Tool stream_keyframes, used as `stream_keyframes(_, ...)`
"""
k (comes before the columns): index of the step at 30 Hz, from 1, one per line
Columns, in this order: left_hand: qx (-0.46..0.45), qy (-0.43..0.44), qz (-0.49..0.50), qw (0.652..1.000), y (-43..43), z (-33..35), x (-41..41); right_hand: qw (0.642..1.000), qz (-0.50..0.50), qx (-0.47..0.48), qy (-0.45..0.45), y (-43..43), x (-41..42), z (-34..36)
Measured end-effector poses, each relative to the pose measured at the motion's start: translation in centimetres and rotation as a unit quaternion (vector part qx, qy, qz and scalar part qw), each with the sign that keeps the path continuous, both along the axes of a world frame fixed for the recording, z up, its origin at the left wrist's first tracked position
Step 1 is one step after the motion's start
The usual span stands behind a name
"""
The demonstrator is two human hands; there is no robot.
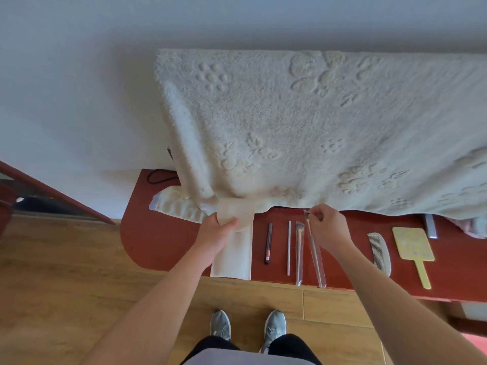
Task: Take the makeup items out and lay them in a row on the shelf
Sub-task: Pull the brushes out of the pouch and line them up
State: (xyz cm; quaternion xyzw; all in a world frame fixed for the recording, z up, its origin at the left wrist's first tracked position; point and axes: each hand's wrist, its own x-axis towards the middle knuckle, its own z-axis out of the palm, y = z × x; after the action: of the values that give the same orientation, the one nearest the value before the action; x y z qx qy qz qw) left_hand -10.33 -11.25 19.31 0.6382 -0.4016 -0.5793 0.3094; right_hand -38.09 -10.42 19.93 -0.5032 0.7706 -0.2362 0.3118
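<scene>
Your left hand (214,234) grips the pouch (233,259); your right hand (328,227) pinches a brush (315,250) on the shelf (158,233).

**Head-worn wide-angle view, tilted steeply down and forward over the dark red, round-ended wooden shelf (158,233).**
The camera stands close above the shelf's near edge, facing the pale grey-white wall (79,88) behind it. In front of the shelf appear the light-brown wooden plank floor (66,272) and the wearer's grey lace-up sneakers (220,325); behind the shelf, a cream fleece blanket embossed with paw prints (316,122) fills the upper right.
</scene>
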Motion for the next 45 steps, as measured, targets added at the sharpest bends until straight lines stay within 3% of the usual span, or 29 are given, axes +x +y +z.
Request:
stream_keyframes(16,0.042,-0.14,0.101,0.984,0.0,-7.0,1.9,0.994,-0.036,0.08,0.059,-0.4,-2.4,-8.2)
stream_keyframes(32,0.029,-0.28,0.064,0.958,-0.3,-8.4,2.3,0.992,-0.046,0.067,0.099,-0.5,-2.2,-10.0)
stream_keyframes(45,0.005,-0.285,0.074,0.956,-0.5,-8.2,2.3,0.993,-0.043,0.052,0.102,-0.9,-2.5,-10.1)
